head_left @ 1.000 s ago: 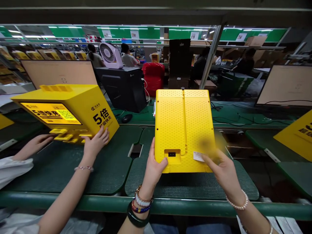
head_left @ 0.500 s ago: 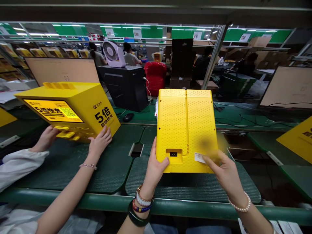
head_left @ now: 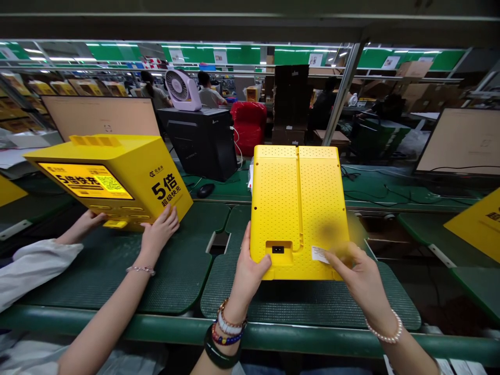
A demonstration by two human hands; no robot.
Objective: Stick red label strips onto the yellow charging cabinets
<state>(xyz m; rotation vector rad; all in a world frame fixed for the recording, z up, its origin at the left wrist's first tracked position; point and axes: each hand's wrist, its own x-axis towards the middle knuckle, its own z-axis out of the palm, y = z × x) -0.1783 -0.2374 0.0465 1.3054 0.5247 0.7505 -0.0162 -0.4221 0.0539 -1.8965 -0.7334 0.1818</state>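
**Your hands on a yellow box at the workbench**

Your left hand (head_left: 247, 271) grips the near left corner of the yellow box (head_left: 299, 208), which lies on the green mat (head_left: 308, 299). Your right hand (head_left: 361, 278) presses fingertips on its white label (head_left: 320, 254). Left, a co-worker's hands (head_left: 158, 234) hold another yellow machine (head_left: 113, 177). Beyond sits a white fan (head_left: 180, 89).

A long workbench (head_left: 273, 333) with a rounded green front rail carries dark green ribbed mats (head_left: 175, 271) set side by side, with a small gap between the two middle ones. A perforated yellow panel (head_left: 299, 203) stands on the middle mat near the front edge. A yellow cabinet (head_left: 117, 177) sits tilted toward the left end. Another yellow unit (head_left: 478, 224) lies at the right edge.
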